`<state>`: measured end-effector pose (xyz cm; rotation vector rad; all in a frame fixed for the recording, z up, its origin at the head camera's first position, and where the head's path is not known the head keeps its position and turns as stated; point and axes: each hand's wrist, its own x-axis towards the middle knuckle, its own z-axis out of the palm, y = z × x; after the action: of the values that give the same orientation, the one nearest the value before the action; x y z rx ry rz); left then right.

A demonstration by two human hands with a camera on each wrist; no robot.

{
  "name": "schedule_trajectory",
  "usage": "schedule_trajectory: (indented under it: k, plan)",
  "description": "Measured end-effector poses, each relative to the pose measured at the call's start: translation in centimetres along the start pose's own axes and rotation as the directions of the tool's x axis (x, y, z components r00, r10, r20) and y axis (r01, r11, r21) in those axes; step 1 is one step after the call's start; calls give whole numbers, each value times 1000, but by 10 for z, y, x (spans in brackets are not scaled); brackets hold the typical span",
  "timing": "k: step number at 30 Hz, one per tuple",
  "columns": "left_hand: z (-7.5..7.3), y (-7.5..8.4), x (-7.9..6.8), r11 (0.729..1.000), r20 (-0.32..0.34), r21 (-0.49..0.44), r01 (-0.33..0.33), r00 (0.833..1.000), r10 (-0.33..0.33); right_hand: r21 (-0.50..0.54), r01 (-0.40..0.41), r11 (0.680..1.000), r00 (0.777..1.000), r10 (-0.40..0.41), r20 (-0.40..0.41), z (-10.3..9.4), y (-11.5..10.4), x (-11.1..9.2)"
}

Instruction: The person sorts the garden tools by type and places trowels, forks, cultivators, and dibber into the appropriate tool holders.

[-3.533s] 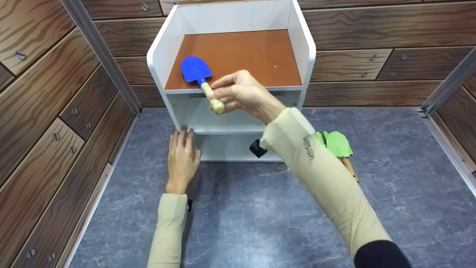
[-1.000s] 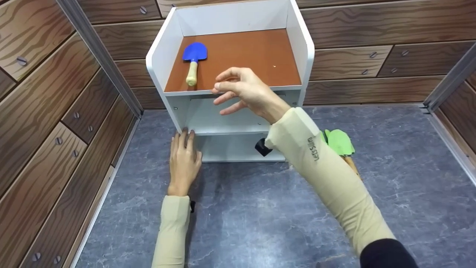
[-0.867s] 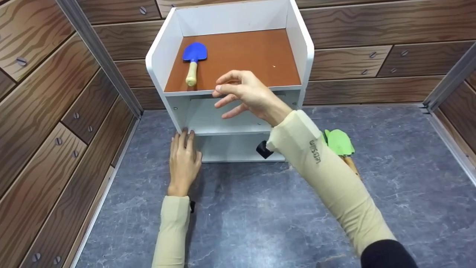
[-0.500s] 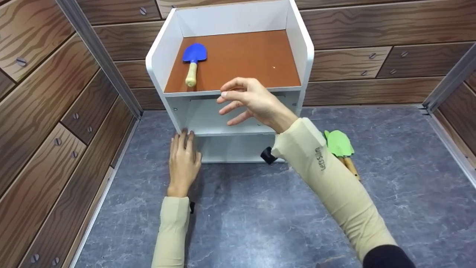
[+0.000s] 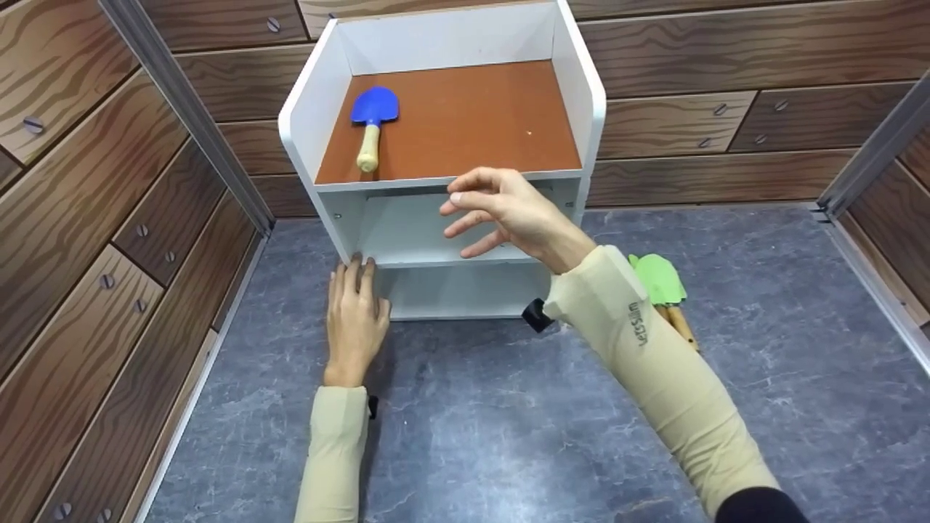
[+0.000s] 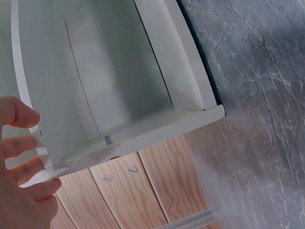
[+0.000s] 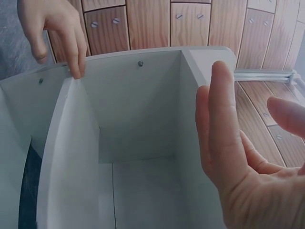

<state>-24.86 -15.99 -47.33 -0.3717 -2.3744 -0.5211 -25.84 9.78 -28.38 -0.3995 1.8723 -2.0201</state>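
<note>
A small blue trowel [image 5: 375,107] with a pale wooden handle lies on the brown top shelf [image 5: 465,120] of a white cabinet [image 5: 588,109], near its left side. My right hand [image 5: 519,214] hangs in the air before the cabinet, below and right of the trowel. Nothing is between its spread, slightly bent fingers. At the cabinet's lower left front edge, my left hand [image 5: 356,319] rests with its fingertips against the middle shelf and side panel; they also show on the edge in the left wrist view. Neither hand touches the trowel.
Right of the cabinet, green garden tools [image 5: 660,280] with wooden handles lie on the grey marbled floor [image 5: 465,421], partly behind my right sleeve. Wood-patterned walls [image 5: 726,54] stand behind and on both sides. The cabinet has two lower compartments facing me.
My right hand held the trowel above the shelf, then let go of it; it lies on the top shelf. The hand has since drawn back down and right. My left hand stays put.
</note>
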Motion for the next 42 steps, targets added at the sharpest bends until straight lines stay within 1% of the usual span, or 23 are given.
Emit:
schedule_trajectory:
  k: [4,11,17,21,26,34,42]
  plan:
    - [1,-1,-1,1000,-12,-8,0,1000,0,6,4,1000,1000,-4,-1,-4,5,-3]
    - [1,0,-1,1000,-12,-14,-6,1000,6,33,4,999,1000,-4,-1,-11,10,-7]
    - [1,0,0,1000,-10,-11,0,1000,0,16,7,1000,1000,-7,12,-16,16,-9]
    - [1,-1,-1,1000,0,-9,3,1000,-3,26,0,1000,1000,0,7,-20,21,-10]
    - [1,0,-1,1000,-4,-6,4,1000,-4,47,-13,999,1000,13,3,-25,28,-13]
    - [2,0,-1,1000,-15,-15,-4,1000,4,50,-37,998,999,37,-8,-34,36,-17]
    - [0,0,-1,1000,-5,-15,-5,1000,5,50,-63,997,998,64,-15,-41,45,-20]
